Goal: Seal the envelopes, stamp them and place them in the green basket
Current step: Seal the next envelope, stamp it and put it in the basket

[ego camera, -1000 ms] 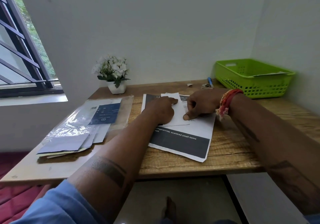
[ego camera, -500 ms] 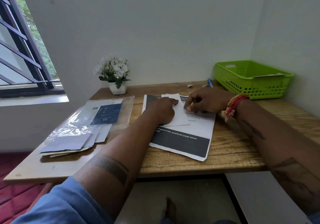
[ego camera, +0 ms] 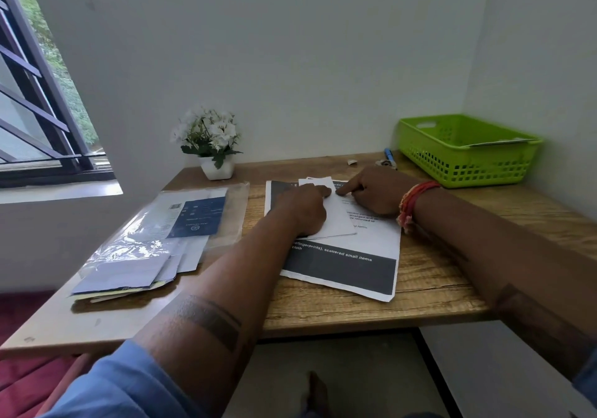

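A white envelope (ego camera: 340, 221) lies on a printed sheet (ego camera: 355, 267) in the middle of the wooden desk. My left hand (ego camera: 307, 207) rests on the envelope's left part, its index finger pressing near the top edge. My right hand (ego camera: 376, 191) is beside it on the right, and its extended index finger presses the same top edge, fingertip close to the left one. The green basket (ego camera: 468, 164) stands at the back right corner, with a white envelope (ego camera: 504, 141) lying across its rim.
A clear plastic sleeve (ego camera: 155, 240) with blue-grey envelopes and papers lies at the left of the desk. A small white pot of flowers (ego camera: 214, 149) stands at the back. A blue pen-like item (ego camera: 388, 153) and a small scrap (ego camera: 351, 161) lie near the basket.
My right hand has slid up and left along the envelope, from its lower right edge to the top edge. My left hand stayed pressing on the envelope.
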`<state>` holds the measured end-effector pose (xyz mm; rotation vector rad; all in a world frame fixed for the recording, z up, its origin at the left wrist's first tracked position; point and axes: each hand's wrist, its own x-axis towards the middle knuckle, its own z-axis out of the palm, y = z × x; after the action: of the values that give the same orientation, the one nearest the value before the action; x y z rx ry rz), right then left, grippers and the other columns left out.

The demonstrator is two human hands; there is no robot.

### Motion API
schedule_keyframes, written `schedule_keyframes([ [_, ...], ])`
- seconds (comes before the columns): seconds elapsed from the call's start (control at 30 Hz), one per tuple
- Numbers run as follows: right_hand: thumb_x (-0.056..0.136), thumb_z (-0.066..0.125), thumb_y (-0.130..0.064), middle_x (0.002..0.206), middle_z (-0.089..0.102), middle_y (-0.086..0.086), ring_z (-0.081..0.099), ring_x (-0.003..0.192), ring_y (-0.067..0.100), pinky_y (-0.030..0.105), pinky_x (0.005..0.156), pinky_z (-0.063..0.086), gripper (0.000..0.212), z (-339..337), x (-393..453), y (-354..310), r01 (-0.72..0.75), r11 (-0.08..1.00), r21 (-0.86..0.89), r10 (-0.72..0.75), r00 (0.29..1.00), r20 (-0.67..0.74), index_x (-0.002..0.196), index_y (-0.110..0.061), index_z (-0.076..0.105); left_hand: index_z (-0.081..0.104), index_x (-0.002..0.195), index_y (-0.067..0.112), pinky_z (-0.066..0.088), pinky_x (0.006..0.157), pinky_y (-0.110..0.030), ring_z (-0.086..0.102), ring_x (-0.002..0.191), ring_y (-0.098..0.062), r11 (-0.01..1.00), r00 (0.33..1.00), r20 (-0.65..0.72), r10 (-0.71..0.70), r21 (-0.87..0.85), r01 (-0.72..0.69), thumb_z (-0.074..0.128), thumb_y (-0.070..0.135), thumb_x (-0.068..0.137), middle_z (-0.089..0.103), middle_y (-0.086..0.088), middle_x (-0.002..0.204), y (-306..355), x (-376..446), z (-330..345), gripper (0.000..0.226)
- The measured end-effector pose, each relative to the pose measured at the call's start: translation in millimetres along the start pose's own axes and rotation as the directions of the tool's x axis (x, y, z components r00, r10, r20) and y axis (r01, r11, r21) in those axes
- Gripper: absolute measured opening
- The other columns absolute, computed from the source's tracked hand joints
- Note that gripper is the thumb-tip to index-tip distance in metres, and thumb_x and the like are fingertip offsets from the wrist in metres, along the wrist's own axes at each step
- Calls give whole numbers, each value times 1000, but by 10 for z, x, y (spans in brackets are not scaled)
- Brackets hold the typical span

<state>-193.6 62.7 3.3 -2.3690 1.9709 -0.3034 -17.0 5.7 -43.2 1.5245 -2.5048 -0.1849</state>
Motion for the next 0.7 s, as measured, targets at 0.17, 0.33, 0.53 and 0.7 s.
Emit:
schedule_keyframes([
  [0.17, 97, 42, -16, 149, 50, 2, 55, 125, 23, 27, 99, 40, 50, 81, 182, 27, -21, 995, -101, 23, 1000, 13, 140, -38, 54, 40, 151, 33, 32, 117, -45, 37, 143, -33, 1000, 1000, -1, 5, 9, -5, 38, 15, 95, 38, -3, 159, 11, -16, -5, 60],
  [0.33, 95, 43, -10, 148, 50, 1, 54, 127, 23, 29, 101, 41, 55, 118, 323, -1, -48, 988, -150, 49, 999, 3, 142, -37, 52, 38, 152, 33, 31, 118, -45, 36, 144, -33, 1000, 1000, 8, 7, 23, -7, 38, 16, 96, 36, -4, 160, 27, -28, -25, 58],
  [0.53, 95, 45, -9, 148, 50, -1, 50, 131, 22, 28, 104, 38, 54, 102, 461, -13, -82, 987, -139, 83, 997, 4, 142, -34, 53, 38, 153, 34, 31, 118, -45, 36, 144, -34, 999, 1000, 12, 8, 34, -8, 38, 17, 95, 38, -4, 159, 30, -55, -39, 59],
  [0.7, 100, 43, -25, 142, 56, -1, 53, 126, 23, 31, 104, 38, 38, 136, 558, 58, -68, 998, -14, 67, 997, -30, 132, -27, 63, 39, 151, 34, 32, 117, -47, 36, 142, -34, 999, 1000, -3, 7, 33, -7, 38, 18, 94, 40, -5, 156, 62, -75, -43, 60],
])
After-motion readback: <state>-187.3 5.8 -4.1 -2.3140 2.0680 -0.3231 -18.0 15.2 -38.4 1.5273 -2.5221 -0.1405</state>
